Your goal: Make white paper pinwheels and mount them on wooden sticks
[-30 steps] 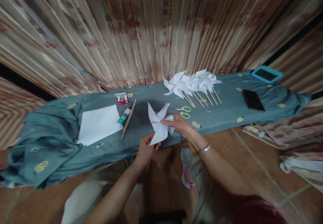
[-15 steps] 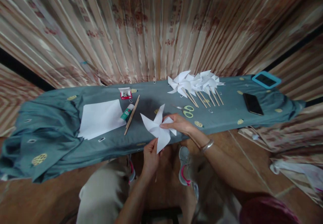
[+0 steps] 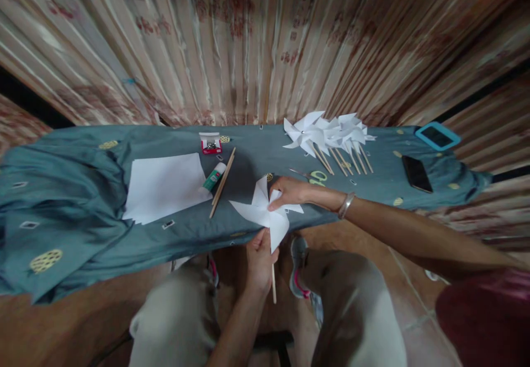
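A white paper pinwheel [image 3: 260,212] is held between my hands at the table's near edge. My left hand [image 3: 260,254] is closed round its wooden stick [image 3: 274,287], whose lower end sticks out below the fist. Over the top of the pinwheel, my right hand [image 3: 287,191] presses its thumb near the centre, with the fingers curled behind the blades. Just beyond the right wrist lie green-handled scissors [image 3: 318,177], partly covered by that hand. To the left rest two loose wooden sticks [image 3: 222,182] and a green glue stick [image 3: 214,176].
White paper sheets [image 3: 163,187] are stacked at left. Behind them stands an open red box of pins [image 3: 211,145]. Several finished pinwheels [image 3: 327,132] lie at the back right. A black phone [image 3: 416,173] and a blue-framed device [image 3: 438,136] sit at the right end of the cloth-covered table [image 3: 256,152].
The pinwheel has turned and moved slightly right, and its stick now shows below my left hand. My right forearm has swung to a flatter angle. The camera view has shifted a little.
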Tool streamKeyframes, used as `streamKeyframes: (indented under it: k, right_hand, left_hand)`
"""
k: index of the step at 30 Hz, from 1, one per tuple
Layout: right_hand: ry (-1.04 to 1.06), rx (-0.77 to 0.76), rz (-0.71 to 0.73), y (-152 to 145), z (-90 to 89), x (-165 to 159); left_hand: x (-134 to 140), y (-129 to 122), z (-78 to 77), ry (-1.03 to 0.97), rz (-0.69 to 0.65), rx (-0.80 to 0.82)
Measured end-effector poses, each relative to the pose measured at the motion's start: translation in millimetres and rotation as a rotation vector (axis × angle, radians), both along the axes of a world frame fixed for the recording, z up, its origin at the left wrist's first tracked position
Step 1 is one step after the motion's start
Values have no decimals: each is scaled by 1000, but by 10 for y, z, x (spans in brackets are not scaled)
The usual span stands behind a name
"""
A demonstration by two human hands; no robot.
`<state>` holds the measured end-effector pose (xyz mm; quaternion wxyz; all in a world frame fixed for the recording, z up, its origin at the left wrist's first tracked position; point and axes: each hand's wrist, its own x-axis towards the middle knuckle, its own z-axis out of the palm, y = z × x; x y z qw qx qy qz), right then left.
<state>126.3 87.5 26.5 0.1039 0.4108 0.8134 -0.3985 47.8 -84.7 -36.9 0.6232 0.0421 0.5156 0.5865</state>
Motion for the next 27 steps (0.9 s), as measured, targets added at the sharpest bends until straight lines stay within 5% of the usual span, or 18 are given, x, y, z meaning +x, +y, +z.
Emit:
streamKeyframes:
  k: [10,18,27]
  right_hand:
    - [-309,222,405,104,144,-245]
    - [-421,269,442,128,248,-360]
    - [-377,169,478,266,120,-342]
  left_hand:
    - [27,-14,5,-113,4,-4]
    - [5,3,55,-182,6,-20]
    - [-11,36,40,-188,-43,32]
